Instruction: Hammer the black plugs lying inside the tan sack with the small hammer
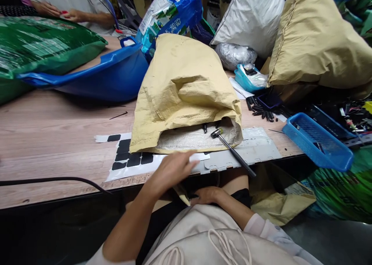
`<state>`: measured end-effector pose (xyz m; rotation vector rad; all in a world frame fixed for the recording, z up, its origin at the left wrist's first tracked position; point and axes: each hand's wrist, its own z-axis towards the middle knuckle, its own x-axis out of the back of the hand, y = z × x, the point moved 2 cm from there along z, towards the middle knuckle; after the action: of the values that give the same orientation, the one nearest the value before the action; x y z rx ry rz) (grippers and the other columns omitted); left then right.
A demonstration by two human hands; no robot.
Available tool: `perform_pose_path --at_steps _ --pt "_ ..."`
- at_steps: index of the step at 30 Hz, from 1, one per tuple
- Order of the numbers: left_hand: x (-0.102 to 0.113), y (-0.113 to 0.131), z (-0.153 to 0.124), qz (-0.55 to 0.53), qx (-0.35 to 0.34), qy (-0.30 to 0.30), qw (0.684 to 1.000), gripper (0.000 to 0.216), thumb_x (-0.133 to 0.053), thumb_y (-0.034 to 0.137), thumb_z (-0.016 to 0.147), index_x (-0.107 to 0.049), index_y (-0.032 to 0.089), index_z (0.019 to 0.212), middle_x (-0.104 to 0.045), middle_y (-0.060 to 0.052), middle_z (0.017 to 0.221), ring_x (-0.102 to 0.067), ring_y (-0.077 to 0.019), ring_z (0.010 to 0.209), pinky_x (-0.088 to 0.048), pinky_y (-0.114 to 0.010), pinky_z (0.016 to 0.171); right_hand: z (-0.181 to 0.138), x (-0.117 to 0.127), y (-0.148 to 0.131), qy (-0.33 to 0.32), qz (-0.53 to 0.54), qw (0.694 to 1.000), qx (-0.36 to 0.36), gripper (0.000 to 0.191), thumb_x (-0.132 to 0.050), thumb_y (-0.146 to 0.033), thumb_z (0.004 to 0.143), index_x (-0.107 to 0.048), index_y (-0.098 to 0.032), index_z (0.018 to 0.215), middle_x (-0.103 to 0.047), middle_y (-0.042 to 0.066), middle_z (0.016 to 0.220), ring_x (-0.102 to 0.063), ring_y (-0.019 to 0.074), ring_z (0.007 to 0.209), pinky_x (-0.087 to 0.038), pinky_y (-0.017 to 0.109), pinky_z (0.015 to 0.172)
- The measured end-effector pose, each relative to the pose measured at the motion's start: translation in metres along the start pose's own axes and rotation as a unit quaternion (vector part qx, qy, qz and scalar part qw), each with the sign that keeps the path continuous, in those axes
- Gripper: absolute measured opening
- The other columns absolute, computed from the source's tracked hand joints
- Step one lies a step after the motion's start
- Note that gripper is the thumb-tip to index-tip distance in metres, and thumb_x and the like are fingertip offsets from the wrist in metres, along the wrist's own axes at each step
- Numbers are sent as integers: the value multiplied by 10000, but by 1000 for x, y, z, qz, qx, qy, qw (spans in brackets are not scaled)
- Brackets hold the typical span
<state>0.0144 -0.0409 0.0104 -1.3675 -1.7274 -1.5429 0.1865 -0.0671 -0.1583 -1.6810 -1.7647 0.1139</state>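
Our left hand [173, 170], empty and loosely spread, is just before the bag [188, 67] on the table [58, 141]; we cannot tell our right hand's [207, 195] grip; we should avoid nudging the hammer's [236, 156] overhanging handle.

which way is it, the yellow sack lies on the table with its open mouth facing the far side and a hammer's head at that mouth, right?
No, the mouth's direction is wrong: the head view shows the yellow sack with its open mouth facing the near edge of the table. The hammer does have its head at that mouth.
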Motion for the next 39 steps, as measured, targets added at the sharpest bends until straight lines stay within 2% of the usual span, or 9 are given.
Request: perform_pose_path --at_steps 4,7,10,12,17,21,27,34,39 --pt "42 -9 56 57 118 111 985 465 -504 381 1043 -608 222 1467 -723 -151 1335 -669 -366 1212 -532 -420 932 -22 1 -5 34 -27 999 -1 475 -583 -484 989 -732 -190 1332 -747 185 1286 -698 386 1215 -544 489 998" --pt "56 -25 83 36 129 145 980 482 -505 364 1035 -591 213 1485 -661 -156 1434 -612 -372 1291 -509 -443 1005 -54 11 -11 86 -32 995 34 536 -622 -412 966 -633 -233 1471 -712 163 1372 -659 363 1292 -495 480 1075" --pt "61 -42 99 23 104 213 971 497 -489 315 1023 -571 198 1499 -592 -148 1501 -555 -353 1354 -461 -450 1112 -99 30 -23 108 22 968 226 529 -661 -394 958 -629 -290 1475 -692 85 1428 -662 265 1298 -494 357 1089" --pt "61 -49 106 23 92 254 962 483 -499 297 1008 -605 181 1464 -584 -155 1469 -540 -346 1359 -445 -445 1146 -125 48 -23 150 74 941 294 438 -602 -394 1013 -656 -310 1439 -741 38 1341 -706 196 1202 -517 295 1035" --pt "47 -45 121 51 108 253 960 367 -582 378 971 -753 151 1203 -684 -188 1228 -628 -375 1193 -536 -449 999 -145 96 8 537 64 818 194 272 -543 -345 1037 -765 -229 1144 -758 74 1053 -698 209 1005 -539 335 917" --pt "33 -36 131 64 145 208 965 350 -599 412 969 -750 145 1137 -756 -194 1105 -705 -369 1055 -558 -417 870 -128 108 26 640 -30 765 69 248 -527 -287 1025 -739 -221 1134 -695 86 1041 -652 234 1021 -520 356 914" --pt "25 -46 111 69 122 183 973 273 -594 352 968 -749 189 1123 -773 -159 1116 -716 -341 1055 -536 -376 826 -118 105 34 647 -155 743 -70 262 -605 -316 990 -702 -242 1221 -631 84 999 -591 238 921 -452 307 715" --pt "3 -54 86 -69 -36 181 980 168 -749 342 826 -749 225 946 -718 -50 960 -673 -256 948 -498 -344 827 -121 110 37 616 -140 775 -29 243 -565 -255 983 -710 -257 1178 -661 62 988 -621 219 911 -472 303 741" --pt "-10 -48 92 -148 -49 182 971 155 -794 309 776 -748 213 889 -685 -19 890 -640 -213 872 -482 -323 802 -134 107 30 614 -4 787 64 243 -524 -299 988 -678 -244 1169 -683 62 1039 -655 220 988 -526 335 864"
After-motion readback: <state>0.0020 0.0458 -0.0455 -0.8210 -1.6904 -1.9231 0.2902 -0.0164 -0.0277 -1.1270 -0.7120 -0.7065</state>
